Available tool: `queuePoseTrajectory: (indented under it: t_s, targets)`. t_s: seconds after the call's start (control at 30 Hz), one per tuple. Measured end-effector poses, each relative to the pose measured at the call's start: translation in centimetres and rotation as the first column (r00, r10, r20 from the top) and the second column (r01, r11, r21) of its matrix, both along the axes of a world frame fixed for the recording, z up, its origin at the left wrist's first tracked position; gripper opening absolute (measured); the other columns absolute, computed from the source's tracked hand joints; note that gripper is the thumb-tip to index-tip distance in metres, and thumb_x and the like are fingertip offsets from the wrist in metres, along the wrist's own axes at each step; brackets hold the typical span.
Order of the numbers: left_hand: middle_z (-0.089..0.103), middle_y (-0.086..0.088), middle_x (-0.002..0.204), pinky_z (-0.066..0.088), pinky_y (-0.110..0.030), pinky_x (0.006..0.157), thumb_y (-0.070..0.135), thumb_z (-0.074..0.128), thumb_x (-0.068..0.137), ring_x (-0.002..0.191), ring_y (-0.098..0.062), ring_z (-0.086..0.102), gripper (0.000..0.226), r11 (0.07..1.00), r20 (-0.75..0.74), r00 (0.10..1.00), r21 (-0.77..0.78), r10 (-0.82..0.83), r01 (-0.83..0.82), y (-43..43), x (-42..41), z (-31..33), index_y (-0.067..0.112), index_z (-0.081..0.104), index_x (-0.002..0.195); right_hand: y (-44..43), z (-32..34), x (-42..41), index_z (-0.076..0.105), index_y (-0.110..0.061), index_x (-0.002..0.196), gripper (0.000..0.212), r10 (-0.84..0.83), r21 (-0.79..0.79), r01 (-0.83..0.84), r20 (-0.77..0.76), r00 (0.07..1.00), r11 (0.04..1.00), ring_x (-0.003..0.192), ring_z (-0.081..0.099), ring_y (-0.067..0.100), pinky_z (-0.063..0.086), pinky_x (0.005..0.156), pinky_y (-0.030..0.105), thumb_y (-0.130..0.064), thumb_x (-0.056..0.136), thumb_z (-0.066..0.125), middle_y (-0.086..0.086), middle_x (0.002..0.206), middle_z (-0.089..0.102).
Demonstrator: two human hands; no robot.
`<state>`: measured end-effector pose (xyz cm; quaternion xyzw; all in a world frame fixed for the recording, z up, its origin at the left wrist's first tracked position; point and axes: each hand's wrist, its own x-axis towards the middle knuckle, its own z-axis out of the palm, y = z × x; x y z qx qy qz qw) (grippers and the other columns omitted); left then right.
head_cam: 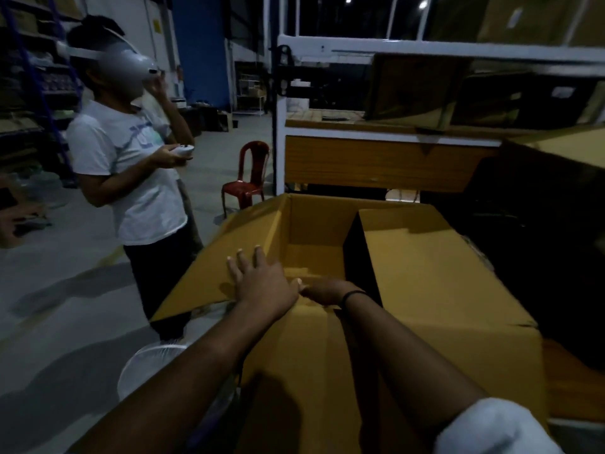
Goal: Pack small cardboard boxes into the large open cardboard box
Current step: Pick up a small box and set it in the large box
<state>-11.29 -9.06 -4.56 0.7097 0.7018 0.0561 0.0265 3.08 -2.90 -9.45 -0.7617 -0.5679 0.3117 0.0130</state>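
The large open cardboard box (314,224) stands right in front of me, its flaps spread outward. My left hand (262,280) lies flat with straight fingers on the left flap (209,273), close to the box's left edge. My right hand (324,290) reaches over the near rim into the box; its fingers are bent down out of sight, so I cannot tell what they touch. The right flap (435,267) lies open and flat. Part of the box floor is visible and bare; no small cardboard box can be made out.
A person in a white T-shirt (131,172) with a headset stands at the left beside the box. A red plastic chair (247,178) is behind. A wooden bench (376,162) and stacked cartons (425,90) lie beyond. A white fan (150,368) sits low left.
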Motion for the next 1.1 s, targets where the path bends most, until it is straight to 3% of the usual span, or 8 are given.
queuePoseTrajectory:
  t_s: [0.1, 0.17, 0.43, 0.53, 0.67, 0.9, 1.0, 1.1]
  targets:
    - [0.006, -0.015, 0.171, -0.012, -0.066, 0.119, 0.069, 0.041, 0.096, 0.154, -0.048, -0.004, 0.068, 0.995, -0.004, 0.995, 0.006, -0.095, 0.095, 0.2, 2.4, -0.6, 0.027, 0.047, 0.148, -1.9, 1.1, 1.4, 0.006, -0.017, 0.164, 0.103, -0.211, 0.037, 0.208, 0.142, 0.967, 0.978, 0.15, 0.02, 0.046, 0.036, 0.115, 0.054, -0.069, 0.089, 0.053, 0.018, 0.17, 0.001]
    - [0.005, -0.014, 0.171, -0.012, -0.068, 0.119, 0.061, 0.041, 0.1, 0.154, -0.047, -0.005, 0.06, 0.983, 0.035, 0.982, 0.028, -0.185, 0.184, -0.1, 4.9, -0.8, 0.027, 0.046, 0.149, -3.6, 2.3, 2.7, -0.006, -0.009, 0.162, 0.102, -0.203, 0.166, 0.176, 0.167, 0.965, 0.97, 0.154, 0.013, 0.041, 0.03, 0.119, 0.047, -0.059, 0.097, 0.054, 0.022, 0.169, -0.006]
    - [0.006, -0.011, 0.171, -0.014, -0.066, 0.118, 0.05, 0.048, 0.1, 0.154, -0.046, -0.005, 0.054, 0.89, 0.088, 0.892, 0.156, -0.444, 0.428, -0.4, 13.6, 0.0, 0.032, 0.04, 0.15, -8.3, 10.1, 10.9, 0.01, -0.001, 0.16, 0.073, -0.185, 0.471, 0.188, -0.054, 0.981, 0.862, 0.144, 0.035, 0.038, 0.031, 0.113, 0.042, -0.013, 0.102, 0.054, 0.023, 0.16, 0.03]
    - [0.006, -0.012, 0.171, -0.014, -0.068, 0.118, 0.056, 0.05, 0.097, 0.154, -0.048, -0.006, 0.062, 0.836, 0.095, 0.832, 0.131, -0.546, 0.534, -1.1, 18.0, 0.1, 0.034, 0.035, 0.153, -9.6, 11.0, 15.2, 0.017, -0.005, 0.158, 0.07, -0.263, 0.555, 0.093, 0.235, 0.936, 0.826, 0.14, 0.042, 0.037, 0.038, 0.108, 0.044, -0.025, 0.102, 0.054, 0.021, 0.157, 0.035]
    - [0.006, -0.013, 0.171, -0.014, -0.069, 0.118, 0.065, 0.048, 0.095, 0.153, -0.049, -0.006, 0.066, 0.791, 0.118, 0.782, 0.067, -0.611, 0.608, -2.9, 23.9, 0.2, 0.032, 0.037, 0.152, -10.0, 10.0, 21.5, 0.014, -0.006, 0.16, 0.079, -0.339, 0.461, 0.024, 0.615, 0.712, 0.887, 0.155, 0.002, 0.046, -0.002, 0.122, 0.061, -0.049, 0.103, 0.046, 0.03, 0.166, 0.006]
    - [0.019, -0.011, 0.168, 0.013, -0.062, 0.123, 0.065, 0.044, 0.096, 0.153, -0.045, 0.013, 0.072, 0.689, 0.177, 0.691, -0.082, -0.701, 0.72, -4.9, 29.3, -0.2, 0.022, 0.036, 0.154, -11.0, 8.3, 28.8, 0.025, -0.01, 0.16, 0.071, -0.332, 0.42, -0.001, 0.717, 0.613, 0.907, 0.154, -0.01, 0.046, -0.014, 0.116, 0.071, -0.049, 0.104, 0.045, 0.024, 0.169, 0.0]
    - [0.059, -0.004, 0.115, 0.054, -0.042, 0.08, 0.053, 0.052, 0.096, 0.102, -0.024, 0.061, 0.038, 0.61, 0.166, 0.615, -0.088, -0.771, 0.788, -5.7, 29.5, -1.0, 0.02, 0.058, 0.113, -11.3, 7.8, 29.3, 0.023, -0.01, 0.16, 0.079, -0.31, 0.418, -0.046, 0.739, 0.598, 0.907, 0.154, -0.011, 0.046, -0.015, 0.117, 0.07, -0.055, 0.1, 0.048, 0.025, 0.168, -0.001]
    - [0.057, 0.0, 0.082, 0.04, -0.034, 0.053, 0.049, 0.051, 0.1, 0.069, -0.019, 0.058, 0.03, 0.592, 0.121, 0.595, -0.069, -0.794, 0.803, -5.6, 29.2, -1.8, 0.02, 0.057, 0.094, -11.1, 7.5, 29.3, 0.024, -0.01, 0.16, 0.08, -0.313, 0.428, -0.061, 0.743, 0.592, 0.902, 0.153, -0.011, 0.048, -0.012, 0.117, 0.071, -0.057, 0.099, 0.048, 0.025, 0.168, -0.001]
